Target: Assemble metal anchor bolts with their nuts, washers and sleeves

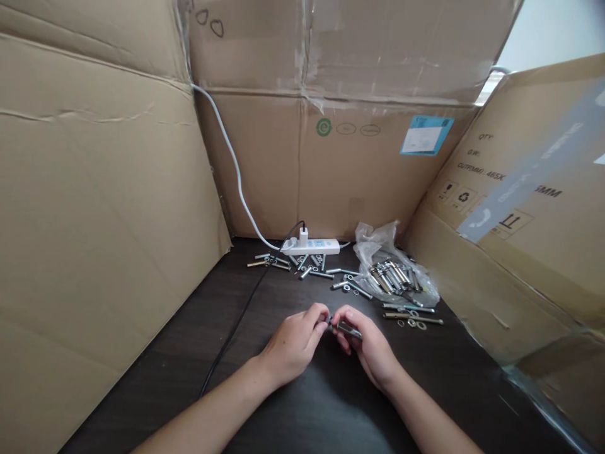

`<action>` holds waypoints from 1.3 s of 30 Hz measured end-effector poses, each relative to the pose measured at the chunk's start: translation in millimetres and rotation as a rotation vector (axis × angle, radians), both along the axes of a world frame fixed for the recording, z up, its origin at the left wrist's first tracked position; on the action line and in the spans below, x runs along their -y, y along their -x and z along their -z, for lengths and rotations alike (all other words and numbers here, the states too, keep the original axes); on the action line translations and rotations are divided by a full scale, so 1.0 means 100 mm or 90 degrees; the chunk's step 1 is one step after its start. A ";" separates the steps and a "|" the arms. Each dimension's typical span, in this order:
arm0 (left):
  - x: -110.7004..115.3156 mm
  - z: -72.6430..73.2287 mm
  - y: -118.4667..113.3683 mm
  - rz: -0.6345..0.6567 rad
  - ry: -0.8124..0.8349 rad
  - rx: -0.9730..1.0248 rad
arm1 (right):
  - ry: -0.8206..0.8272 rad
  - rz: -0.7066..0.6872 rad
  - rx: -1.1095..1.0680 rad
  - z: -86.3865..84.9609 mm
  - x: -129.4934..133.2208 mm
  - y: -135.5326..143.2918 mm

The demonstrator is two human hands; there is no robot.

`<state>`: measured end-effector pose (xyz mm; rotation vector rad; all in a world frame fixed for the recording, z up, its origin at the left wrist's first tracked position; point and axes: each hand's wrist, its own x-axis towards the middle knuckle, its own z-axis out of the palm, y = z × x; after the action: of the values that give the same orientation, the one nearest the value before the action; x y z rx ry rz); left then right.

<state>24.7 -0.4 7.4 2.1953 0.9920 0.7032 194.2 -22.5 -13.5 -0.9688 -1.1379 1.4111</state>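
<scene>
While both hands meet at lower centre of frame, right hand (371, 343) grips an anchor bolt (348, 329) in closed fingers; left hand (295, 340) pinches its left tip. Above them: loose bolts (307, 268), white power strip (314, 246), and a plastic bag of bolts (394, 274) at right, on dark table (293, 416).

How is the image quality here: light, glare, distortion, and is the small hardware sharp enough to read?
Head view: soft, even light; mild glare on the plastic bag; wide-angle bending of the cardboard walls at the edges. The bolt pinched between left hand and right hand is small and slightly soft; the loose bolts blur together.
</scene>
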 end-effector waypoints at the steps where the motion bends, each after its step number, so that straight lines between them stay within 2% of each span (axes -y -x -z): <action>1: 0.00 0.01 0.00 -0.001 0.007 0.019 | 0.010 0.000 -0.013 0.00 0.00 0.01; 7: -0.01 0.06 -0.04 -0.007 0.061 0.137 | 0.035 -0.018 -0.065 -0.01 0.01 0.04; 12: -0.01 0.07 -0.05 -0.005 0.066 0.173 | 0.047 -0.016 -0.071 -0.03 0.01 0.04; 17: 0.00 0.06 -0.03 -0.023 0.080 0.135 | 0.051 -0.021 -0.081 -0.04 0.01 0.03; 24: -0.04 0.06 -0.02 0.015 0.059 0.063 | 0.045 -0.027 -0.063 -0.05 0.03 0.03; 28: -0.06 0.07 -0.03 0.046 0.063 0.065 | 0.055 -0.045 -0.062 -0.07 0.03 0.04; 34: -0.04 0.03 -0.02 0.055 0.066 0.085 | 0.065 -0.064 -0.105 -0.08 0.03 0.04; 39: -0.03 0.02 0.00 0.051 0.060 0.076 | 0.055 -0.068 -0.082 -0.05 0.02 0.04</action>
<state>24.9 2.6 5.5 2.0742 0.8553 0.7274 190.4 -24.6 -8.2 -0.8743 -1.0533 1.5962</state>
